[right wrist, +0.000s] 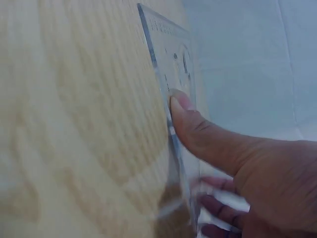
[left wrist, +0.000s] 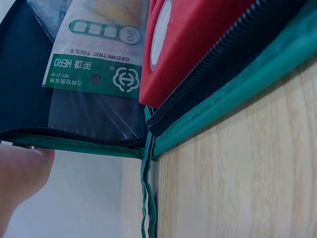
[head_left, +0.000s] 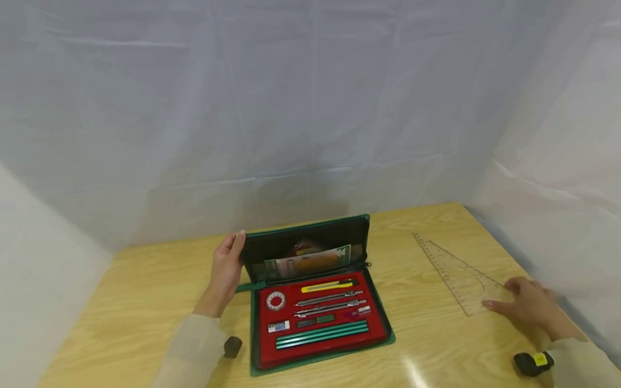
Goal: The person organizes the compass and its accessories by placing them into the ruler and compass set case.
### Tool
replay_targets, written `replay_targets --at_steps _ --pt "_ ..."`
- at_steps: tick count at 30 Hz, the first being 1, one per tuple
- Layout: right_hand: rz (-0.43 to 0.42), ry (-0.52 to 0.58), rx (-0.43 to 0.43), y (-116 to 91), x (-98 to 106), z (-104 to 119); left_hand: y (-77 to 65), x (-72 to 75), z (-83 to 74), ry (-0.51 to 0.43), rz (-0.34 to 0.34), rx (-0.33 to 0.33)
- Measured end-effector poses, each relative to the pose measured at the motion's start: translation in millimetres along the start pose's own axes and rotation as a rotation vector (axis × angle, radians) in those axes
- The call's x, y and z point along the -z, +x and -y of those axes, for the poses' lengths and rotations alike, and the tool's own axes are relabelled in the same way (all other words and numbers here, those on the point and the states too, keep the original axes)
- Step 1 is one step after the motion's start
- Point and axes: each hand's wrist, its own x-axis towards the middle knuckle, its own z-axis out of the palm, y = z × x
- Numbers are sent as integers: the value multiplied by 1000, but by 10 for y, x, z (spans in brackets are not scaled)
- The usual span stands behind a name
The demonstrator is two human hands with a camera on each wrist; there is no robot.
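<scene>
A green zip-up case stands with its lid upright in the middle of the table. My left hand grips the lid's left edge, thumb at the top corner. A red insert holds a compass, a yellow utility knife, green pencils and an eraser. At the right, my right hand holds a clear triangular set square between thumb and fingers. In the right wrist view, the thumb lies on the set square's edge.
A printed packet sits in the lid's clear pocket. The green strap sticks out at the case's left. White sheeting hangs behind the wooden table, and more sheeting hangs at the right.
</scene>
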Motion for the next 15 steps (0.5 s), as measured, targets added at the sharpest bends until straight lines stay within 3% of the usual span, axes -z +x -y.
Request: replay_targets --at_steps 3,8,10,12,15 --pt "-36 44 106 -5 -77 -24 1 -1 4 1 -2 2" --pt "-134 96 368 -6 -146 -61 29 -17 11 5 -6 -6" --pt "-153 123 417 -6 -152 -68 38 -12 16 3 -7 -7" --pt "-153 125 367 -25 -152 -78 38 -2 19 -2 -5 -6" --pt "-94 85 169 -96 -109 -76 32 12 17 -11 -2 -2"
